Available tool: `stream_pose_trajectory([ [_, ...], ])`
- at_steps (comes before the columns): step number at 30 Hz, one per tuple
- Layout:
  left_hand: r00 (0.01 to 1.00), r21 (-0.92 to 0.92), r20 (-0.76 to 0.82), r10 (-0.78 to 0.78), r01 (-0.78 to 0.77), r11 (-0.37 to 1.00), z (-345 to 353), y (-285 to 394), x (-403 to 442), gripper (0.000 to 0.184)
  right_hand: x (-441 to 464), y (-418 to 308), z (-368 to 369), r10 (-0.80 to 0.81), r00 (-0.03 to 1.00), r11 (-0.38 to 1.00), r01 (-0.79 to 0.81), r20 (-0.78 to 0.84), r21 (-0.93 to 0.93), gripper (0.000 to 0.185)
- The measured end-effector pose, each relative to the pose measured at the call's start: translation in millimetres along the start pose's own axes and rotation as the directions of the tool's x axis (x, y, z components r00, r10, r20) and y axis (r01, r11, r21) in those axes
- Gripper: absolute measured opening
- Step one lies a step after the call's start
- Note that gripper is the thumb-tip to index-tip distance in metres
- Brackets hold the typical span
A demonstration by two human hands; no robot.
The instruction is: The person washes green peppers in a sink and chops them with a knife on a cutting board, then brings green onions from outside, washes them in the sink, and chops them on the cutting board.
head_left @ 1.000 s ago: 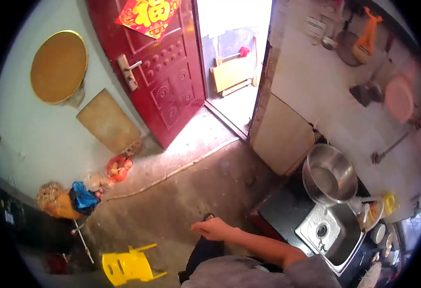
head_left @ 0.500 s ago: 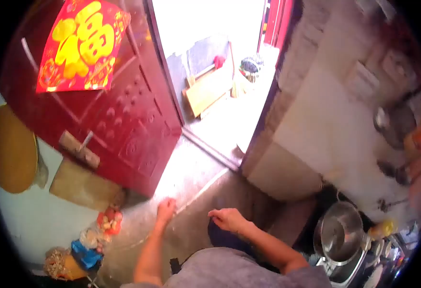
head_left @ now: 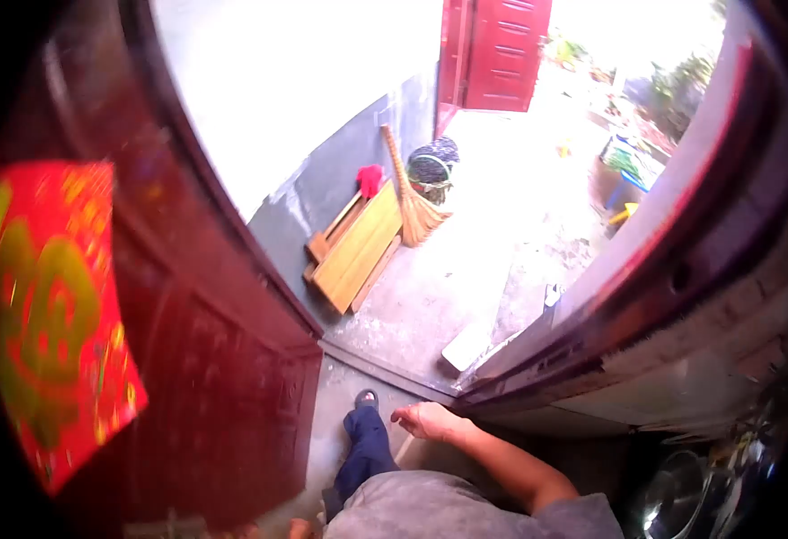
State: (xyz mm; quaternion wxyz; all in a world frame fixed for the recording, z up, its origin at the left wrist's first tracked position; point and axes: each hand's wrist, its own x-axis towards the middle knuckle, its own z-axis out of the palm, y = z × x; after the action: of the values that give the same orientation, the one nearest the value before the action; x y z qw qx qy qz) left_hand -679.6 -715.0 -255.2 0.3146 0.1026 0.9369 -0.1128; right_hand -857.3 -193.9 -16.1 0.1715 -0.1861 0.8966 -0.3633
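Two bare hands in view at the bottom. Right hand (head_left: pixel 428 420) held out ahead of the body, low in the doorway's near side, forearm slanting up and left from the lower right, wrist slightly bent. Fingers (head_left: pixel 405 414) pointing left, loosely curled with a narrow opening, nothing visible in their grip. Left hand (head_left: pixel 301 528) cut off by the bottom edge, close to the grey shirt (head_left: pixel 416 508); too little in view to tell how wide its fingers are or whether holding anything.

To the left, the nearest thing: a dark red door (head_left: pixel 232 386), swung open, with a red and gold sheet (head_left: pixel 61 314) on its face. Well apart from the right hand, at the same side as the blue-trousered leg (head_left: pixel 365 452) and its slippered foot (head_left: pixel 367 397).

Just ahead of the foot, a sill (head_left: pixel 385 370) across the floor. To the right, the dark door frame (head_left: pixel 645 314), with a pale slab (head_left: pixel 468 349) near its base. Between door and frame, open bright floor (head_left: pixel 501 234). Along its left side, a wooden board (head_left: pixel 358 250), then a broom (head_left: pixel 418 216). At lower right, indoors, a shiny basin (head_left: pixel 675 496).
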Motion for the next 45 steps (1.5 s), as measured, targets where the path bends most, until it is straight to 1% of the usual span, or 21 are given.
stream_pose_trajectory([
  [1, 0.992, -0.021, -0.078, -0.094, 0.093, 0.995, -18.7, -7.1, 44.6, 0.037, 30.7, 9.9, -13.5, 0.002, 0.999, 1.0, -0.001, -0.046, 0.016, 0.025],
  [3, 0.985, -0.428, 0.069, -0.156, 0.17, 0.888, -70.9, -37.2, 127.0, 0.031, 84.4, 17.1, -41.2, 0.06, 0.996, 0.998, -0.061, -0.061, -0.017, 0.025],
  [5, 0.98, -0.79, 0.059, -0.19, 0.162, 0.591, -143.2, -41.3, 211.5, 0.025, 123.1, 9.7, -81.2, 0.126, 0.992, 0.992, -0.126, -0.021, -0.016, 0.025],
  [6, 0.987, -0.873, -0.037, -0.159, 0.045, 0.486, -210.5, -30.7, 229.2, 0.022, 139.4, 16.5, -89.9, 0.138, 0.99, 0.99, -0.139, -0.026, -0.017, 0.025],
  [7, 0.959, -0.945, 0.207, -0.196, 0.247, 0.214, -330.0, 1.6, 232.9, 0.011, 153.0, 26.1, -97.3, 0.144, 0.989, 0.99, -0.143, -0.038, 0.011, 0.024],
  [8, 0.973, -0.963, 0.165, -0.16, 0.194, 0.187, -372.2, 8.5, 267.5, 0.011, 162.6, 34.5, -104.9, 0.139, 0.985, 0.99, -0.14, -0.099, -0.01, 0.022],
  [10, 0.997, -0.98, 0.037, -0.068, 0.05, 0.194, -444.0, 25.3, 326.0, 0.013, 182.0, 53.9, -123.5, 0.201, 0.974, 0.98, -0.201, -0.104, 0.011, 0.02],
  [12, 0.998, -0.947, -0.056, 0.002, -0.054, 0.317, -508.0, 51.2, 367.0, 0.014, 198.6, 79.2, -139.8, 0.225, 0.963, 0.974, -0.223, -0.151, 0.027, 0.02],
  [15, 0.986, -0.928, -0.117, 0.117, -0.15, 0.34, -566.9, 92.9, 434.8, 0.016, 229.0, 119.3, -169.3, 0.292, 0.934, 0.956, -0.284, -0.206, 0.071, 0.02],
  [21, 0.956, -0.968, -0.078, 0.283, -0.141, 0.208, -622.3, 162.3, 572.1, 0.017, 292.9, 222.7, -257.8, 0.288, 0.93, 0.956, -0.294, -0.229, 0.007, 0.023],
  [23, 0.944, -0.977, 0.014, 0.33, -0.057, 0.204, -622.6, 169.9, 618.3, 0.012, 307.9, 273.0, -299.7, 0.286, 0.914, 0.953, -0.302, -0.288, -0.012, 0.024],
  [24, 0.968, -0.934, 0.181, 0.173, 0.114, 0.339, -630.1, 179.2, 633.1, 0.013, 308.6, 293.8, -331.5, 0.3, 0.901, 0.95, -0.312, -0.314, 0.012, 0.026],
  [25, 0.957, -0.894, 0.209, 0.202, 0.103, 0.437, -611.6, 165.6, 669.1, 0.016, 309.2, 306.2, -355.8, 0.319, 0.887, 0.946, -0.317, -0.335, 0.061, 0.028],
  [27, 0.955, -0.889, 0.252, 0.155, 0.166, 0.426, -639.6, 169.9, 713.9, 0.015, 309.0, 329.0, -405.9, 0.397, 0.859, 0.918, -0.376, -0.323, 0.128, 0.033],
  [28, 0.949, -0.887, 0.288, 0.129, 0.213, 0.409, -642.2, 174.6, 722.1, 0.016, 310.2, 354.4, -415.3, 0.317, 0.849, 0.947, -0.312, -0.423, 0.083, 0.032],
  [30, 0.936, -0.882, 0.343, 0.079, 0.291, 0.37, -653.3, 186.5, 741.5, 0.017, 309.1, 385.6, -444.2, 0.466, 0.838, 0.877, -0.48, -0.284, 0.024, 0.031],
  [33, 0.918, -0.878, 0.395, 0.034, 0.366, 0.309, -674.9, 230.5, 777.3, 0.019, 294.5, 419.8, -480.3, 0.43, 0.852, 0.903, -0.41, -0.297, 0.131, 0.028],
  [37, 0.913, -0.842, 0.395, 0.1, 0.315, 0.439, -718.0, 326.9, 841.1, 0.02, 272.1, 488.0, -534.6, 0.566, 0.789, 0.824, -0.531, -0.24, 0.198, 0.025],
  [41, 0.917, -0.747, 0.37, 0.148, 0.2, 0.634, -775.1, 431.5, 926.4, 0.022, 258.2, 584.2, -622.5, 0.55, 0.753, 0.835, -0.486, -0.362, 0.258, 0.024],
  [43, 0.923, -0.651, 0.344, 0.171, 0.104, 0.752, -810.6, 482.2, 973.2, 0.024, 257.7, 632.6, -672.3, 0.539, 0.73, 0.842, -0.475, -0.419, 0.255, 0.025],
  [45, 0.936, -0.492, 0.234, 0.262, -0.118, 0.863, -848.5, 538.7, 1024.4, 0.027, 236.0, 666.9, -720.4, 0.536, 0.725, 0.844, -0.477, -0.432, 0.245, 0.027],
])
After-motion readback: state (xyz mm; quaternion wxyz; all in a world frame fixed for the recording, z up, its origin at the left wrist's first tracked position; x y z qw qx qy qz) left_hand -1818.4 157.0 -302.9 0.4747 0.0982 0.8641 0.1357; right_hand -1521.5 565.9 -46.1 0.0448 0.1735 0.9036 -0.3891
